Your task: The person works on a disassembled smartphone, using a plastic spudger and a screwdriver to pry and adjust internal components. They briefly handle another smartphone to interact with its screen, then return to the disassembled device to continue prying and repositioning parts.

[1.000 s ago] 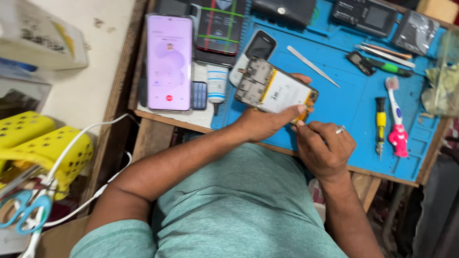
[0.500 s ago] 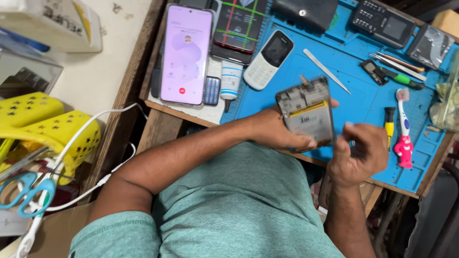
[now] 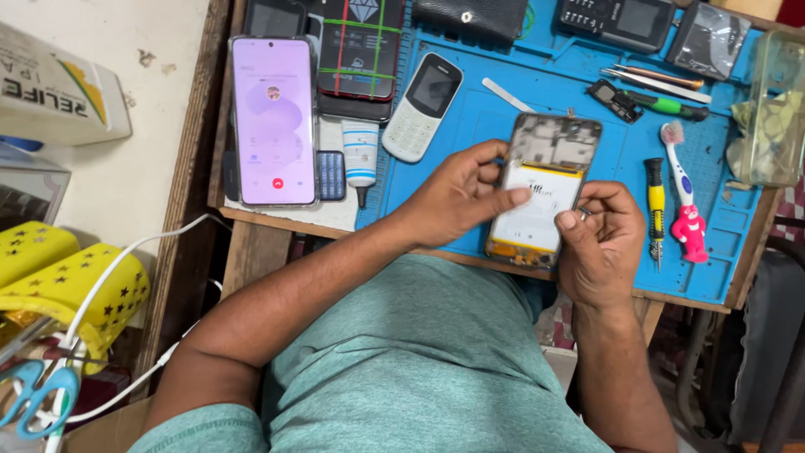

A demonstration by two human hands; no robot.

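two hands (image 3: pixel 457 197) (image 3: pixel 599 243). one opened phone (image 3: pixel 545 189). one lit smartphone (image 3: pixel 273 119). one white keypad phone (image 3: pixel 422 107). one toothbrush (image 3: pixel 677 164). two screwdrivers (image 3: pixel 655 197) (image 3: pixel 671 106). one blue mat (image 3: pixel 738 226). one small tube (image 3: pixel 360 159). one pair of scissors (image 3: pixel 33 398).

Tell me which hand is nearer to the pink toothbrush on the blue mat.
The right hand. It is at the lower right edge of the opened phone, just left of the pink toothbrush. The left hand is on the phone's far side, farther away.

Lit smartphone (image 3: pixel 274 120), white keypad phone (image 3: pixel 422 106), screwdriver (image 3: pixel 655 197), perhaps toothbrush (image 3: pixel 681 172)
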